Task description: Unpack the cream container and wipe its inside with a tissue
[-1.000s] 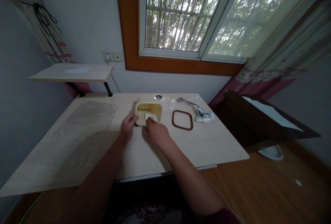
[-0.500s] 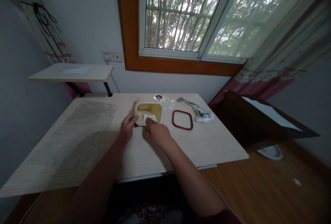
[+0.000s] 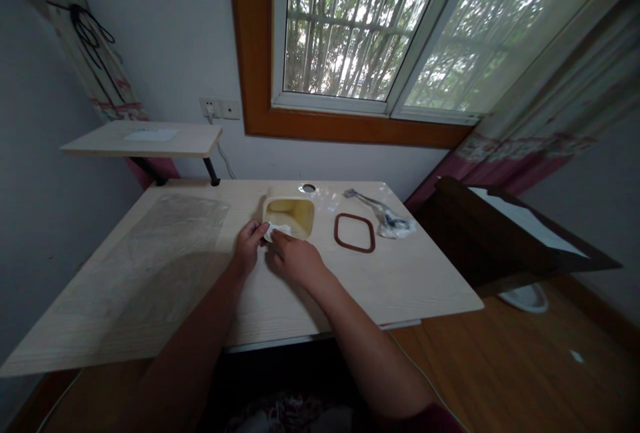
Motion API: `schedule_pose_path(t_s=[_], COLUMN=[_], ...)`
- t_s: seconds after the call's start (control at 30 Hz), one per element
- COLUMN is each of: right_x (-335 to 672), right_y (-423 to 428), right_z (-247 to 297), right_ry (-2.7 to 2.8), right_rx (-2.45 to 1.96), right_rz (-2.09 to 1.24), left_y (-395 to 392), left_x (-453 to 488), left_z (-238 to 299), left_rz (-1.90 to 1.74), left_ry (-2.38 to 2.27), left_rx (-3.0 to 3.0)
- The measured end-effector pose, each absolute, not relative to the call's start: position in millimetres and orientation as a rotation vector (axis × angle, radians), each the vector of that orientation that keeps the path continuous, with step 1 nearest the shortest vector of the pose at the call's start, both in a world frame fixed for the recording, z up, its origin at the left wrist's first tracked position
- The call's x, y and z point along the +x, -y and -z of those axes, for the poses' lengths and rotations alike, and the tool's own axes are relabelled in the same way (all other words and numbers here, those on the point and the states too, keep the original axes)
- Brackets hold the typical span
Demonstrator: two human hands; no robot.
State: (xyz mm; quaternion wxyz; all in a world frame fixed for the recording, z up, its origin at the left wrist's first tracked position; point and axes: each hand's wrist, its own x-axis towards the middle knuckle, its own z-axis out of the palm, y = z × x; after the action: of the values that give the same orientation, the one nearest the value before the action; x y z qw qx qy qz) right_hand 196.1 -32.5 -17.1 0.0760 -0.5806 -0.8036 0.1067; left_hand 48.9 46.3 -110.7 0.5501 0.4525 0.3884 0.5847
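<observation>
A cream-yellow rectangular container (image 3: 300,212) with rounded corners lies tipped on the desk, its hollow inside facing me. My left hand (image 3: 247,245) grips its near left corner, the thumb over the rim. My right hand (image 3: 296,258) is closed on a white tissue (image 3: 278,229), pressed against the inner near left edge, close to my left thumb. Some of the right fingers are hidden behind the hand. Right of the container, a reddish-brown rounded square ring (image 3: 354,233) lies flat, apart from both hands.
A clear plastic bag with dark contents (image 3: 394,223) lies at the back right of the desk (image 3: 400,286). Clear plastic sheeting (image 3: 165,240) covers part of its left side. A small raised shelf (image 3: 145,140) stands at the back left, and a round cable hole (image 3: 309,188) sits behind the container.
My right hand has slid left with the tissue, from the inside of the container to its near left edge by my left thumb. The left hand keeps its hold.
</observation>
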Motion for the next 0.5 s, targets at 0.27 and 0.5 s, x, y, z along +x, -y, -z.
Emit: schedule_pose_path(t_s=[0.27, 0.5], right_x=[220, 203], right_y=[29, 33], right_z=[13, 16], right_ry=[2.325, 2.376], right_rx=[-2.071, -1.899], right_rz=[-0.274, -0.309], left_y=[-46, -44], left_x=[51, 52], left_z=[108, 105], left_rz=[-1.402, -1.400], left_ry=[-0.926, -0.921], left_rx=[1.062, 1.061])
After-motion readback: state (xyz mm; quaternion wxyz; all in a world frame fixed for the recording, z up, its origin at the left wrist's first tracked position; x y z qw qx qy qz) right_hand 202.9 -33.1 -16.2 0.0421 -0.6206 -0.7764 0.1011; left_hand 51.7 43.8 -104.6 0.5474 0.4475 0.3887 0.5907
